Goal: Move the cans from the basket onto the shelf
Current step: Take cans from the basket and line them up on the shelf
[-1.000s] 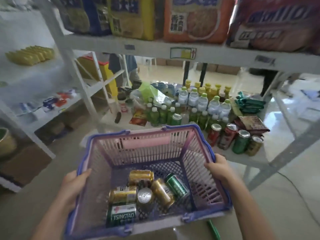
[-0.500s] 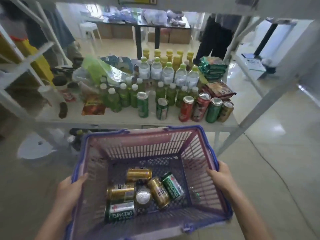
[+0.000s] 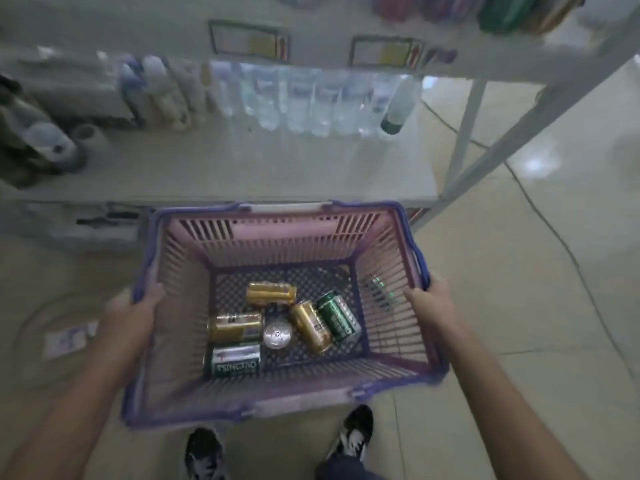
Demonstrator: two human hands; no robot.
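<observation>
Nearest: two dark sneakers (image 3: 349,433) on the tiled floor (image 3: 519,306), w/ the purple-rimmed pink plastic slatted basket (image 3: 277,233) held just above and ahead of them. Left hand (image 3: 130,311) is clenched on the basket's left rim, fingers (image 3: 152,294) curled over the edge; right hand (image 3: 429,299) likewise clamped on the right rim. Both arms out straight, basket roughly level.

The cans sit at the basket's bottom, all six still inside, none on the shelf yet. Near-left: a green-and-white lying can (image 3: 236,360). Just beyond it a gold lying can (image 3: 235,327), and right of that one upright can showing its silver top (image 3: 277,335). To the right, a gold can angled on its side (image 3: 310,328) touching a green can angled beside it (image 3: 338,318). Farthest in, another gold can lying crosswise (image 3: 271,293).

Beyond the basket's far rim: the pale lower shelf board (image 3: 242,168), its front strip bare, clear plastic bottles (image 3: 301,98) in a row at the back; a blurred upper shelf edge above.

Step in hand looks like parking the basket before unloading. Best approach IMO: set it down flat on the floor right against the shelf front, or rest it on the bare strip, keeping it level so the loose cans don't roll. Only then free one hand. Take the upright can first, it's easiest to pinch, then the lying ones by their sides. Stand each on the bare front strip, clear of the bottles, so nothing gets knocked over.
</observation>
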